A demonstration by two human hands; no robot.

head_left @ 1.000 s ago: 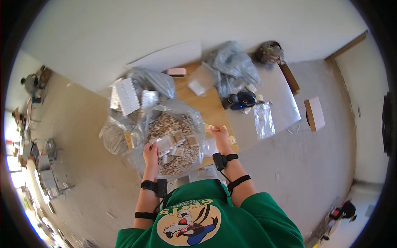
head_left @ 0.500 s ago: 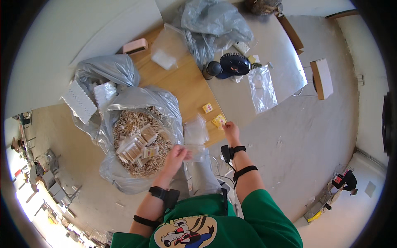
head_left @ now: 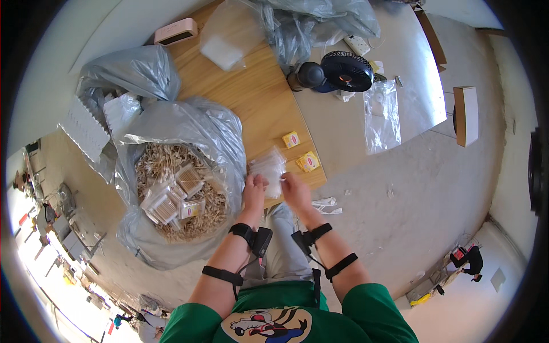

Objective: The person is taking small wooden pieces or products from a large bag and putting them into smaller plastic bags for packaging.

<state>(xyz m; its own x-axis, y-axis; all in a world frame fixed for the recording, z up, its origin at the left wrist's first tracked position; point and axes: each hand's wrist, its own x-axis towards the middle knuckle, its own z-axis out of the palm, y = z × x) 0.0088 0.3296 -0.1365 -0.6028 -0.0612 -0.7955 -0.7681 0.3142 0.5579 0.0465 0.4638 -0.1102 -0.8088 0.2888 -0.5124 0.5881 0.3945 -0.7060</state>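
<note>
Between my hands, a stack of clear plastic bags [head_left: 269, 166] lies on the near end of the wooden tabletop. My left hand [head_left: 255, 191] is closed at the stack's left edge, fingers curled on a bag. My right hand [head_left: 295, 192] pinches the same clear plastic at the right side. Just beyond are two little piles of yellow cards [head_left: 291, 139], the nearer one [head_left: 308, 162] close to the table edge. To the left, a big grey plastic sack [head_left: 197, 123] gapes around loose cotton swabs [head_left: 166, 157] and several clear packs of swabs [head_left: 166, 201].
A black fan [head_left: 347, 71] and a dark bottle [head_left: 306, 75] stand on the metal table [head_left: 337, 128]. Near them lies a flat clear bag [head_left: 382, 117]. Farther back are a pink box-shaped device [head_left: 176, 31], more clear sheeting [head_left: 226, 46] and grey plastic [head_left: 331, 20]. A second grey sack [head_left: 128, 68] adjoins the first.
My left hand has risen from above my lap, where it held clear plastic, to the bag stack. My right hand has moved left from beside the yellow cards to the stack. The view has shifted.
</note>
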